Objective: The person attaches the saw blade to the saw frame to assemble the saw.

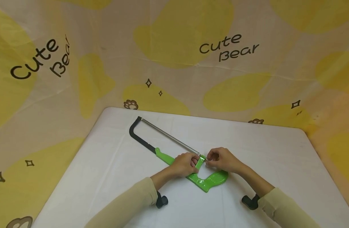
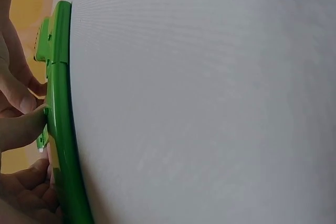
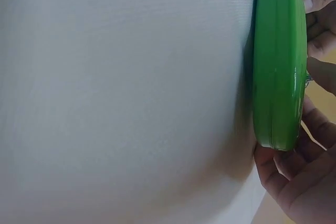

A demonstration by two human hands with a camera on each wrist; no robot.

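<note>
A hacksaw with a green handle (image 1: 217, 180) lies on the white table, its black frame (image 1: 143, 142) pointing to the far left. Its thin metal blade (image 1: 171, 137) runs along the far side, from the frame's tip to the green front post (image 1: 201, 160). My left hand (image 1: 183, 165) grips the green part beside that post. On the post's other side, my right hand (image 1: 224, 160) pinches a small metal screw piece (image 1: 207, 160), mostly covered by the fingertips. The right wrist view shows the handle's rounded end (image 3: 281, 77) near the right-hand fingers (image 3: 315, 124).
The white table (image 1: 277, 148) has rounded far corners. Behind and beside it hangs a yellow-patterned cloth (image 1: 174, 38) with printed words. Black wrist mounts (image 1: 162, 201) stick out below both sleeves.
</note>
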